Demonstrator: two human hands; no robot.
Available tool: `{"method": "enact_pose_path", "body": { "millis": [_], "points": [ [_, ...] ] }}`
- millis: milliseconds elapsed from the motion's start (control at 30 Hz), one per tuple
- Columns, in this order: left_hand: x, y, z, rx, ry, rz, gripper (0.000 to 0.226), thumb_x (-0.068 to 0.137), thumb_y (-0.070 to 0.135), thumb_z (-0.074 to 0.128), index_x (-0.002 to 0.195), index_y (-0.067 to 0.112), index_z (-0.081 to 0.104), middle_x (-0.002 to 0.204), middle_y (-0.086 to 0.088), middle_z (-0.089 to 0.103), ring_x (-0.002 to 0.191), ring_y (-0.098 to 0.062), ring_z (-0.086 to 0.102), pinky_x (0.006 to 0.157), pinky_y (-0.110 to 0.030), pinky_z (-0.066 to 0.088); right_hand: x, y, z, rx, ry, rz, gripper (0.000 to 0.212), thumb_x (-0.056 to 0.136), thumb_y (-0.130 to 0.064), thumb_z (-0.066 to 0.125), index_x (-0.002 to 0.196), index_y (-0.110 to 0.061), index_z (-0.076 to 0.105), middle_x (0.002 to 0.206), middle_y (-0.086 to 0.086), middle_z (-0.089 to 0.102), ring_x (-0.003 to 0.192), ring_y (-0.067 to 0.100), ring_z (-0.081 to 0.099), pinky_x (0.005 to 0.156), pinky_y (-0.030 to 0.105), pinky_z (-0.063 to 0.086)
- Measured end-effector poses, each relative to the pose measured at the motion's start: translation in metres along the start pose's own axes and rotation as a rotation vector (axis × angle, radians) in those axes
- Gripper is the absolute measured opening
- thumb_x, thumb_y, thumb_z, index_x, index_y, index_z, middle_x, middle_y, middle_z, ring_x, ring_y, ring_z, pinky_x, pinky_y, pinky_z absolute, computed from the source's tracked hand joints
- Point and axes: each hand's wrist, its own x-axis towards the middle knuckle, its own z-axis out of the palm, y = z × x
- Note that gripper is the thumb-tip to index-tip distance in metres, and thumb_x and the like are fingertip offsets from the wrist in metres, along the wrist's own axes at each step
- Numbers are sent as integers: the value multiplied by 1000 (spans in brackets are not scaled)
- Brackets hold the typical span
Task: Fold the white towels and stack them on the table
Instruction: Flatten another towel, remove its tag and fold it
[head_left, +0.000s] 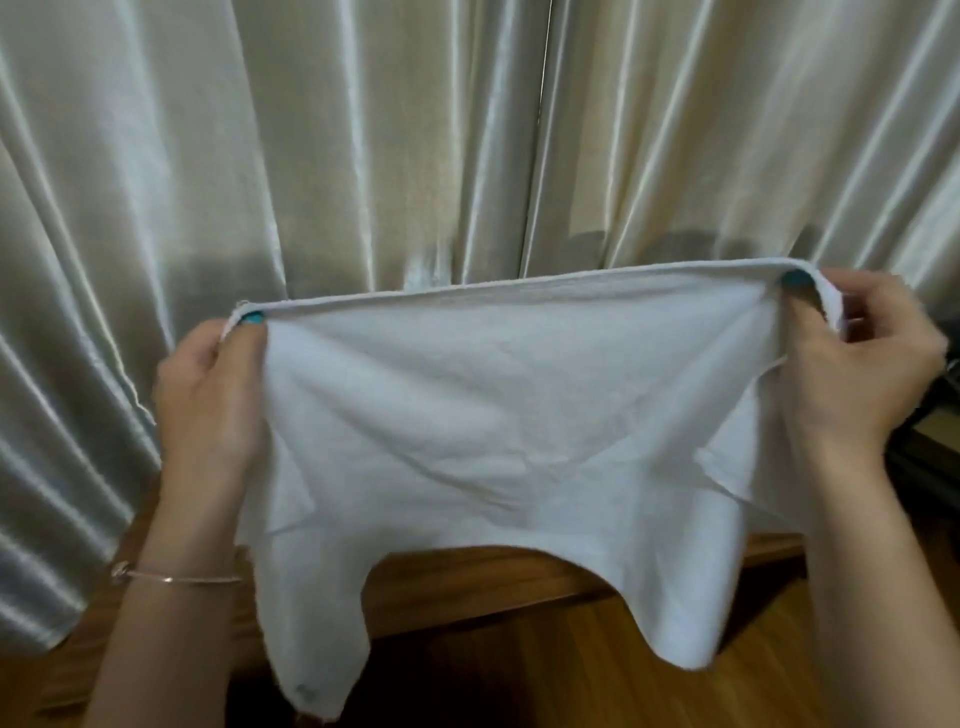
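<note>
White terry-cloth towel is held up in the air, spread flat before pale satin curtains and above a brown wooden worktop. Left hand pinches the top left corner; right hand pinches the top right corner — each grip closed on the hem, which is stretched taut between them. Lower corners hang loose and uneven. Judged step: opening out before the first fold. Next move calls for bringing the two corners together, or lowering the cloth flat on the worktop — no stack is visible yet
</note>
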Motion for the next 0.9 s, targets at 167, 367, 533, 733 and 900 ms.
{"method": "enact_pose_path", "body": {
  "millis": [167, 367, 533, 733, 900],
  "points": [
    [11, -32, 18, 58, -27, -74, 20, 80, 28, 60, 64, 17, 64, 48, 12, 54, 47, 4, 43, 47, -15, 39, 5, 30, 26, -134, -45, 44, 18, 69, -55, 67, 82, -42, 66, 70, -15, 63, 67, 8, 58, 64, 32, 50],
    [32, -160, 82, 412, -304, -309, 17, 83, 29, 64, 76, 15, 58, 72, 2, 58, 65, -15, 51, 53, -27, 39, -9, 142, 95, -615, -451, 121, 25, 82, -52, 55, 92, -31, 63, 82, -6, 63, 84, 27, 59, 69, 33, 40],
    [53, -254, 130, 703, -589, -370, 19, 88, 25, 62, 80, 7, 62, 75, -4, 59, 73, -20, 54, 56, -26, 37, -20, 235, 148, -885, -818, 183, 26, 84, -50, 63, 93, -27, 66, 99, 11, 69, 94, 38, 62, 76, 38, 48],
    [67, -305, 153, 1051, -844, -239, 19, 88, 27, 60, 97, 13, 70, 98, -9, 67, 91, -28, 63, 77, -32, 51, -29, 297, 184, -1045, -1045, 114, 25, 92, -27, 58, 115, -19, 63, 103, 15, 64, 96, 37, 62, 70, 32, 40],
    [81, -323, 125, 1134, -843, -263, 21, 85, 10, 60, 101, 18, 70, 107, -8, 67, 95, -27, 62, 81, -35, 53, -11, 322, 185, -1135, -1271, 169, 30, 85, -19, 60, 113, -29, 63, 101, 9, 62, 95, 34, 61, 73, 35, 47]
  ]
}}
